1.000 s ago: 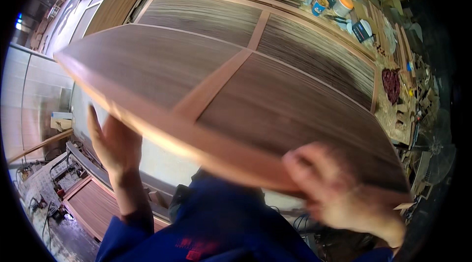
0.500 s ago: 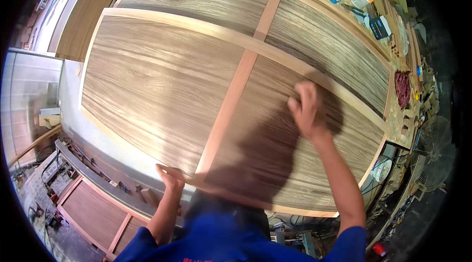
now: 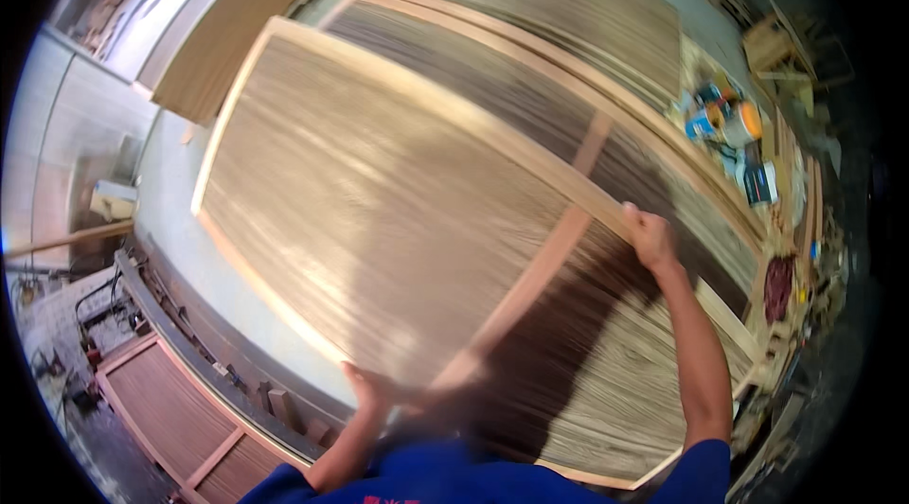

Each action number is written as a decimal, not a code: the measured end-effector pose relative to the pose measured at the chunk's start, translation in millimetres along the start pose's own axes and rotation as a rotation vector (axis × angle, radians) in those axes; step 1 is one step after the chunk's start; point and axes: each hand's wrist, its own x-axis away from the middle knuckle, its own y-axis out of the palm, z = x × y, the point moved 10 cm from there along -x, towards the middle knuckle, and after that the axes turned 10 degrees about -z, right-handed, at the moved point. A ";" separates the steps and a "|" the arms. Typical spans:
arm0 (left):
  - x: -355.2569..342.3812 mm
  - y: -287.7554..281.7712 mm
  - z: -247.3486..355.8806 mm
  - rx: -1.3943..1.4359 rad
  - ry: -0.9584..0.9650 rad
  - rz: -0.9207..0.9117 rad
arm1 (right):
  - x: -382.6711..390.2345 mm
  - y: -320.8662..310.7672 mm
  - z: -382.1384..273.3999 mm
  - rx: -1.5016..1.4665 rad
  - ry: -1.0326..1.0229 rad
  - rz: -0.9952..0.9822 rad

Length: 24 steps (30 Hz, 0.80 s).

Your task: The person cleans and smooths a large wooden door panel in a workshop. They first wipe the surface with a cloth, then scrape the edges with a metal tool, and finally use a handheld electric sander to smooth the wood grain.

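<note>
A large framed wooden panel [image 3: 312,154], with brown wood-grain infill, pale edge strips and a reddish cross rail [image 3: 540,277], spans the middle and is blurred by motion. My left hand [image 3: 371,390] grips its near edge, left of my body, with the fingers partly hidden. Farther off to the right, my right hand [image 3: 651,237] is closed round the panel's far pale strip, its thumb over the top. Just beyond lies a similar framed panel [image 3: 454,64], partly covered by the first one. My shadow falls across the right half of the held panel.
A white-capped jar group stands at the far right: a blue tub [image 3: 703,123], a jar with an orange lid [image 3: 743,123] and a dark box [image 3: 758,182]. Below them lies a dark red rag [image 3: 779,288]. Another reddish framed panel [image 3: 170,400] rests at lower left, beside a long metal rail.
My right hand has gone from above the panel's right half to its far strip and closed on it. The view has shifted, and the panel now sits turned relative to the one behind.
</note>
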 end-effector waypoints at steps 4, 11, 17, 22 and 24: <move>-4.2 111.5 32.9 0.218 -0.066 -0.090 | -40.2 -72.6 8.2 0.122 0.018 0.117; -47.6 154.4 46.6 0.131 0.145 -0.132 | -124.5 -82.9 32.4 0.021 0.067 0.014; -26.9 200.7 31.4 0.250 -0.204 -0.058 | -181.7 -57.4 66.1 0.088 0.043 -0.030; -30.7 217.0 6.9 0.231 -0.268 -0.084 | -219.7 -49.8 91.9 0.057 0.048 -0.120; -35.7 218.1 2.8 0.195 -0.251 -0.095 | -237.0 -48.7 94.9 0.109 0.032 -0.135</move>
